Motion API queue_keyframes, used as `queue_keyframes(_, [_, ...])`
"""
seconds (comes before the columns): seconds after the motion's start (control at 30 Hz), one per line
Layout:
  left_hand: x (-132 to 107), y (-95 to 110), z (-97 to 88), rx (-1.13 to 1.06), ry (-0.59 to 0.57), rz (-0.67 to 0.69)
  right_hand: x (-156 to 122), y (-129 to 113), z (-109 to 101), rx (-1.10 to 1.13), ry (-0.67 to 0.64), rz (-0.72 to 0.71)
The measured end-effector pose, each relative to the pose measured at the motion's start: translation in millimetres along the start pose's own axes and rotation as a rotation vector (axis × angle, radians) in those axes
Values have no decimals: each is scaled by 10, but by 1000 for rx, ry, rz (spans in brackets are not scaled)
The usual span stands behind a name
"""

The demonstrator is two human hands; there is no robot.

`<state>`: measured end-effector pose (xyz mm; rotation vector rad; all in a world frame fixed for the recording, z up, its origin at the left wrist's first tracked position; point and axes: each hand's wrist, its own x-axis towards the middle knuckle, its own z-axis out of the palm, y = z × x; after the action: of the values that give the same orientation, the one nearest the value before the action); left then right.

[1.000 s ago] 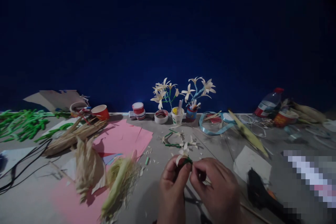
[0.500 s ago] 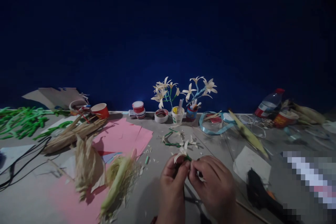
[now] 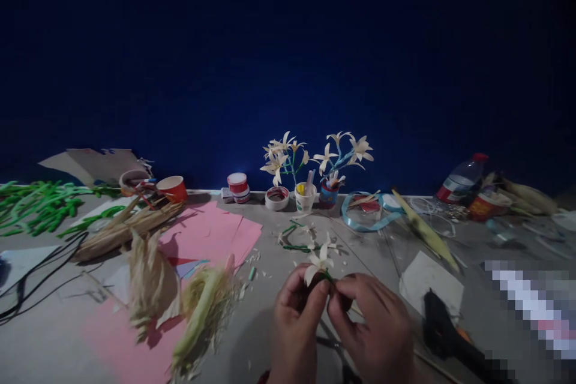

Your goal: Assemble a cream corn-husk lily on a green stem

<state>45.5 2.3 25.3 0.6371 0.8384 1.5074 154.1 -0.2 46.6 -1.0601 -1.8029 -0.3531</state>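
Observation:
Low in the middle of the view, my left hand and my right hand meet with fingertips pinched together. Between them they hold a small cream husk flower on a green-wrapped stem. The petals stand up just above my left thumb. Beneath my hands a pair of scissors lies on the table, partly hidden. More small flowers on a green stem lie just beyond my fingers.
A corn cob with husk and loose husks lie left on pink paper. A black glue gun is at right. Paint pots, cups with finished flowers, blue ribbon and a bottle line the blue wall.
The flower has turned and risen slightly between my fingers, its petals now more open to view. My hands have shifted a little down and right while staying pinched on the stem.

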Motion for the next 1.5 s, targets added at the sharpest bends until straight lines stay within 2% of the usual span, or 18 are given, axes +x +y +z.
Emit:
queue_keyframes(0.33, [1, -3, -10, -43, -11, -26, -32, -25, 0, -7, 23, -2])
queue_keyframes(0.63, [21, -9, -28, -3, -35, 16, -31, -27, 10, 7, 23, -5])
queue_keyframes(0.8, [19, -21, -80, 11, -41, 3, -65, -6, -102, 67, -32, -14])
queue_keyframes(0.87, [20, -8, -98, 24, -71, -11, -56, 55, -173, 198, -110, 115])
queue_keyframes(0.9, [23, 3, -103, 34, -106, -18, -39, 97, -201, 312, -164, 237])
queue_keyframes(1.03, [36, 62, -100, 58, -275, -103, 62, 278, -234, 1032, -375, 762])
queue_keyframes(1.1, [40, 79, -101, 48, -327, -162, 78, 335, -213, 1292, -458, 885])
queue_keyframes(1.17, [43, 85, -108, 30, -375, -204, 50, 370, -180, 1390, -502, 924])
queue_keyframes(1.27, [48, 93, -112, 22, -449, -261, -25, 422, -121, 1427, -524, 928])
queue_keyframes(1.33, [56, 112, -99, 21, -522, -320, -45, 479, -86, 1461, -571, 847])
queue_keyframes(1.43, [74, 151, -69, 15, -671, -428, 35, 589, -83, 1530, -628, 580])
queue_keyframes(1.5, [86, 170, -54, 9, -766, -492, 164, 650, -139, 1472, -712, 364])
